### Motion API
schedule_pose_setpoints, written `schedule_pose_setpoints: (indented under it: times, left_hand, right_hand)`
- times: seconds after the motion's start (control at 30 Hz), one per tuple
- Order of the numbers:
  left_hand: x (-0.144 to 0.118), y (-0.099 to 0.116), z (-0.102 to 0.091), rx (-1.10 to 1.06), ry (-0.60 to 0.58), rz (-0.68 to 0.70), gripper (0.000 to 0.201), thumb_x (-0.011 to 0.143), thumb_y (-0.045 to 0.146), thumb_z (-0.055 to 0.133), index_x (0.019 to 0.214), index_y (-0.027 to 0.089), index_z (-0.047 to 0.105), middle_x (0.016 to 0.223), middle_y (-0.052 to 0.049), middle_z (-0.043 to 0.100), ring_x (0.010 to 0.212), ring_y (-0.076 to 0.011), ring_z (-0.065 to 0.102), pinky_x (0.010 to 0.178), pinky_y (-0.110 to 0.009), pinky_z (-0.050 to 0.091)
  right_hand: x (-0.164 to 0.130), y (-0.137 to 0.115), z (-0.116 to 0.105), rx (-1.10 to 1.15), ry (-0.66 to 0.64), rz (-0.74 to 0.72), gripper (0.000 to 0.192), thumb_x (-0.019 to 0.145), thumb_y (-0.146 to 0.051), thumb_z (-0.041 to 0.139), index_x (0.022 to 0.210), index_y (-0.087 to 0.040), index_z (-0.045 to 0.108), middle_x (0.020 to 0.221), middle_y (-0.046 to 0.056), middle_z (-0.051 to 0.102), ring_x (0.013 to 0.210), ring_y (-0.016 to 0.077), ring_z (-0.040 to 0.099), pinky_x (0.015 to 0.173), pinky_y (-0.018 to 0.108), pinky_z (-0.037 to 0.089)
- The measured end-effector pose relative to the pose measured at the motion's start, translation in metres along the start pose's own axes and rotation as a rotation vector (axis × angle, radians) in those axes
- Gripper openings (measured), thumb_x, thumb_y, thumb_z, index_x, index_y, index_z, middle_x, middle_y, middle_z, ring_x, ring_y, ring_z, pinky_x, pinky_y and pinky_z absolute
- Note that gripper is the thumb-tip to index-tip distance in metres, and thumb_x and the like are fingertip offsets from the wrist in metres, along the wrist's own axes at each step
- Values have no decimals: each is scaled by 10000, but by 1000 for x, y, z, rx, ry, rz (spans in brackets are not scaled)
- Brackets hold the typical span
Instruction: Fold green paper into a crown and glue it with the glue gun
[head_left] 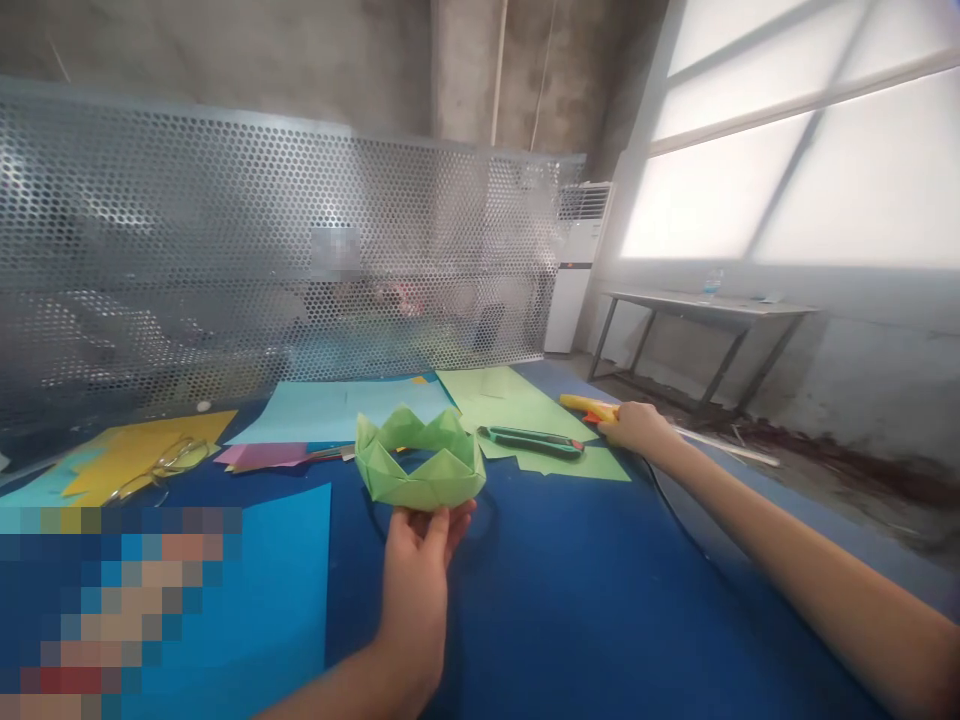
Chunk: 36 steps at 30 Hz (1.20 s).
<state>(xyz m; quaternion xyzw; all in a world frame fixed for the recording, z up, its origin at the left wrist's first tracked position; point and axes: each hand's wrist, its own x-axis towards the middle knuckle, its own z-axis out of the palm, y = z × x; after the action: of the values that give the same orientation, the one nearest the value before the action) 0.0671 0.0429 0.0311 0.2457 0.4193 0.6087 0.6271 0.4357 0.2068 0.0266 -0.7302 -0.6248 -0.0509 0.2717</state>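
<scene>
Green paper crown (420, 460) pinched in L hand (420, 560) grip, near; R hand (637, 428) closed on yellow tool (589, 405), far right of bench (585, 600).

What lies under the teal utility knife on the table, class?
The utility knife rests on a light green paper sheet, which lies on the blue table. What is beneath that sheet is covered. The right hand is just beyond it, on a yellow tool.

We see a perforated metal screen (262, 250), concrete wall (225, 50), bright window (810, 150) and a metal table (705, 310) beneath it.
</scene>
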Motion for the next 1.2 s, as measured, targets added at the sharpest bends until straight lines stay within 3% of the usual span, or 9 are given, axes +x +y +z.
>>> schedule_pose_setpoints:
  times: [0.23,0.43,0.67,0.87,1.07,1.2]
  left_hand:
    - [-6,4,10,25,63,0,303,938,110,594,1235,165,584,1155,-53,685,979,-173,696,900,-396,588]
    - [2,11,10,27,88,55,288,932,207,640,1215,173,600,1174,-61,666,986,-184,678,861,-395,592]
    - [20,13,3,38,116,125,319,936,311,645,1221,178,596,1201,-72,646,1005,-198,661,859,-412,583]
    - [18,9,1,66,68,147,339,935,315,644,1243,184,587,1230,-78,637,1046,-212,653,895,-437,572]
    - [18,16,4,207,-23,-42,347,941,372,632,1221,171,599,1234,-91,636,1064,-219,648,902,-438,565]
    - [21,38,6,492,-221,-278,336,947,404,618,1174,156,612,1164,-87,655,987,-197,662,847,-400,576]
  right_hand:
    - [-3,7,0,-42,-98,132,293,987,-380,606,1218,-202,637,1274,73,626,1064,242,642,892,423,565]
    - [-11,2,3,-43,-52,104,324,984,-371,616,1248,-183,612,1256,87,629,1041,230,651,871,431,573]
    - [-15,-19,-2,-78,3,-48,325,985,-365,614,1259,-190,607,1281,96,618,1066,231,642,895,447,563]
    - [-30,-58,-10,-80,-180,-315,312,987,-371,611,1240,-188,616,1260,92,629,1049,224,648,889,438,564]
    - [-48,-87,-11,-125,-358,-494,302,986,-378,611,1224,-192,626,1259,90,632,1058,225,645,902,442,559]
    - [-48,-91,-8,-170,-357,-485,299,987,-381,608,1216,-189,627,1238,87,639,1030,217,651,880,428,566]
